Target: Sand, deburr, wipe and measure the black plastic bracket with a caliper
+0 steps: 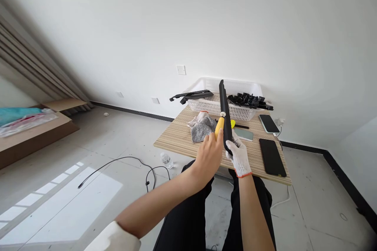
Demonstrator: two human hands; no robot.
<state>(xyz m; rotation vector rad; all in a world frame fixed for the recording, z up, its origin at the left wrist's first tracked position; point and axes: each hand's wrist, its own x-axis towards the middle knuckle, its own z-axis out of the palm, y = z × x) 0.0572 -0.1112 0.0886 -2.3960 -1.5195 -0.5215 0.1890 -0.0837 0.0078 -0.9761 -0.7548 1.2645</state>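
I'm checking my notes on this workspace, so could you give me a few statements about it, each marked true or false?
1. The right hand wears a white glove and holds a black bar. True.
2. The left hand is gloved too. False: it is bare, its fingers around a yellow handle.
3. A grey cloth lies on the table. True.
4. The bottle is on the table. False: it is on the floor.
5. The white basket contains small black parts. True.
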